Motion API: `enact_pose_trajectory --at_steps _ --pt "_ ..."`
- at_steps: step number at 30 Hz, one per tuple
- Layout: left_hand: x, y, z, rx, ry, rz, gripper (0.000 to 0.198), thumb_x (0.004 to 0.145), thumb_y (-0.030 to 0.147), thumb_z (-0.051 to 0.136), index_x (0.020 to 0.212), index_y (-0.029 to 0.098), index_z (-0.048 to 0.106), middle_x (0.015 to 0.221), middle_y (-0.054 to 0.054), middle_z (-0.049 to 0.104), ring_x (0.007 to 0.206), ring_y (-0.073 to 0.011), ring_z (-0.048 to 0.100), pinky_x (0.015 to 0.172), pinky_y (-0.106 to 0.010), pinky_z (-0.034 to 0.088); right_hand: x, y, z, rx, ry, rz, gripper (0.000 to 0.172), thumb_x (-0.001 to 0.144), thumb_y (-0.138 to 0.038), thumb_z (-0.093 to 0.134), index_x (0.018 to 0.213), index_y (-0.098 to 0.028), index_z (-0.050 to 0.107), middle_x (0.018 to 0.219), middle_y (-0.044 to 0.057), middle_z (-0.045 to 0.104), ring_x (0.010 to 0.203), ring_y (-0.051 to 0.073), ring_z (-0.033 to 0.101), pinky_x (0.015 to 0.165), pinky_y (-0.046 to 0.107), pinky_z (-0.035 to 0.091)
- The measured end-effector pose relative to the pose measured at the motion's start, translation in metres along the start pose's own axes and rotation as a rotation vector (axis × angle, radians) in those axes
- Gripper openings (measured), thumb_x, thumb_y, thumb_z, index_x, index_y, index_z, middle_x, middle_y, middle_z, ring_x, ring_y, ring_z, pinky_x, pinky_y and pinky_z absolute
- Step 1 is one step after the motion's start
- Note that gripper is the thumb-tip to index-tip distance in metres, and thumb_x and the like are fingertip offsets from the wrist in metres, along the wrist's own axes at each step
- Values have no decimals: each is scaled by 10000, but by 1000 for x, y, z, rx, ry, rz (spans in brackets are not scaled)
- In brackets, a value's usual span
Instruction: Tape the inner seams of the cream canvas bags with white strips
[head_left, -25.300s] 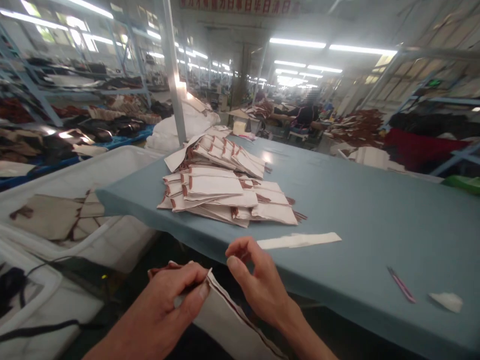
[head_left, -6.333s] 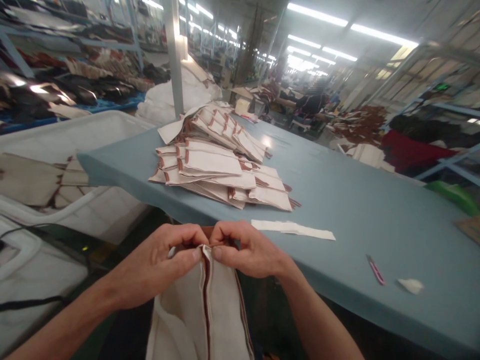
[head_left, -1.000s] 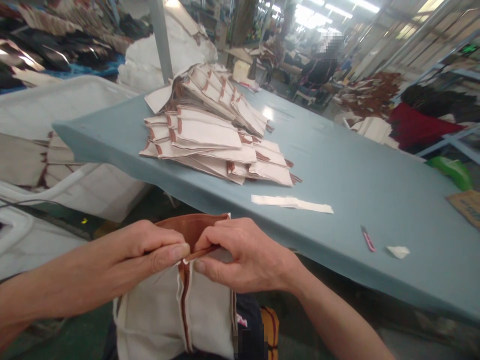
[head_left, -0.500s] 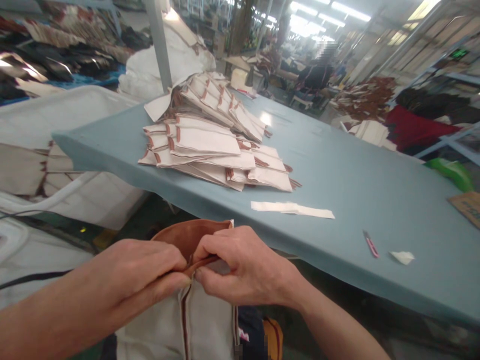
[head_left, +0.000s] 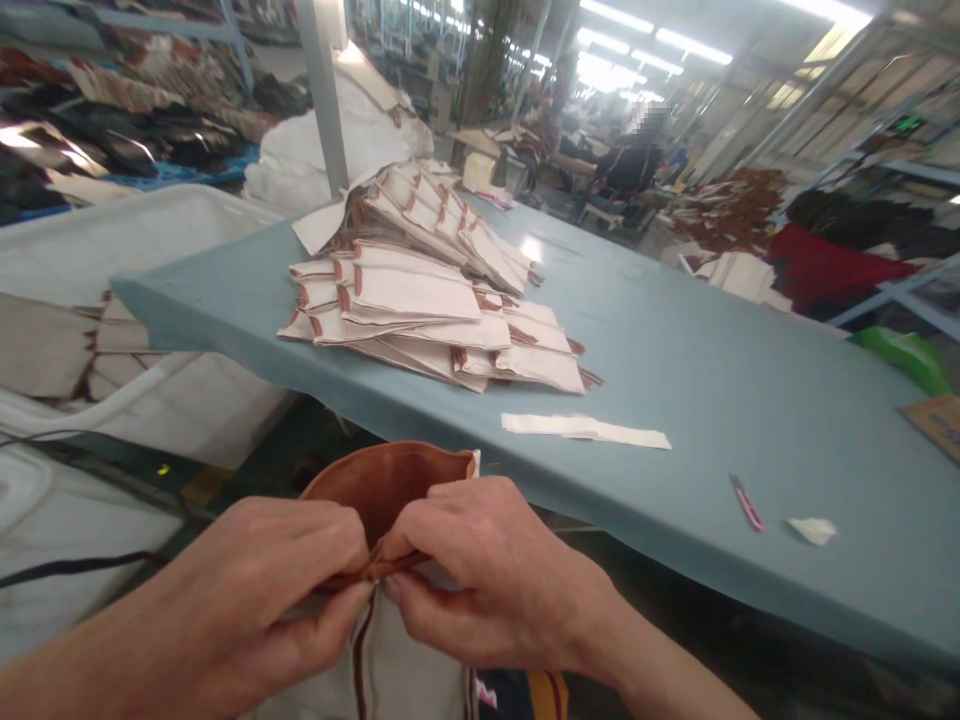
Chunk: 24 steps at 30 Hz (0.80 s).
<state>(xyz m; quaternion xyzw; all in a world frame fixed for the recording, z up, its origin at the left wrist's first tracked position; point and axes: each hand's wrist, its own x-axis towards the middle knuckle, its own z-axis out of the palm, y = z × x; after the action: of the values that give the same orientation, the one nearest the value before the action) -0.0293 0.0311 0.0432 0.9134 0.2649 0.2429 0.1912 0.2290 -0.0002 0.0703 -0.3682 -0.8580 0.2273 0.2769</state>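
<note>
Both my hands pinch the near top edge of a cream fabric piece with a brown lining (head_left: 390, 480), shaped like an open tube or boot shaft. My left hand (head_left: 292, 570) is closed on the edge left of a dark vertical seam. Just right of that seam, my right hand (head_left: 480, 570) grips the same folded brown edge, thumb against the outer side. The two hands nearly touch at the fingertips. Behind them the mouth of the piece gapes, showing the brown inside. Its lower part runs out of view below.
On the blue-covered table (head_left: 675, 350) lie stacked cream pieces with brown edges (head_left: 420, 290), a cream strip (head_left: 585, 430), pink-handled snips (head_left: 746, 503) and a white scrap (head_left: 812, 529). A white bin (head_left: 202, 395) stands left. Farther back, a person (head_left: 630, 160) sits.
My hands and the held edge sit slightly lower in view, still pinching at the seam. The folded brown edge now lies flatter between the fingers. The camera view has shifted a little.
</note>
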Motion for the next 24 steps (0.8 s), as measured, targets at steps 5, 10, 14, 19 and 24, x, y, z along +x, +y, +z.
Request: enact_pose_trajectory --at_steps 5,10,14,19,24 --pt "3 1 2 -29 -17 5 294 1042 147 478 766 248 458 646 89 470 546 -106 457 571 -322 304 -2 6 1 42 -46 -11 74 997 -206 661 941 -248 680 791 -29 781 739 152 715 697 303 434" --pt "7 9 -7 -145 -56 -17 309 1044 150 506 751 239 465 653 94 461 563 -92 458 568 -275 328 -2 5 -2 149 -37 -5 204 1126 -318 602 947 -244 669 831 -6 758 768 164 695 742 311 456" --pt "9 10 -12 -335 -134 -99 347 1101 211 556 756 237 518 679 90 492 594 -96 483 572 -237 372 4 2 2 195 -95 45 447 1212 -460 514 811 -266 550 747 -3 645 731 183 624 729 338 442" --pt "-5 -1 -2 -660 -153 -224 408 1154 419 624 788 243 586 693 77 493 611 -119 478 584 -239 400 7 10 21 735 -126 134 551 1136 -688 612 791 -266 529 681 -48 527 616 137 478 587 282 411" --pt "-8 -7 3 -701 -152 -228 384 1134 386 679 785 234 628 687 83 521 603 -109 485 571 -216 393 2 14 25 628 -83 53 460 1163 -570 629 849 -236 585 748 -44 594 670 128 526 689 274 455"
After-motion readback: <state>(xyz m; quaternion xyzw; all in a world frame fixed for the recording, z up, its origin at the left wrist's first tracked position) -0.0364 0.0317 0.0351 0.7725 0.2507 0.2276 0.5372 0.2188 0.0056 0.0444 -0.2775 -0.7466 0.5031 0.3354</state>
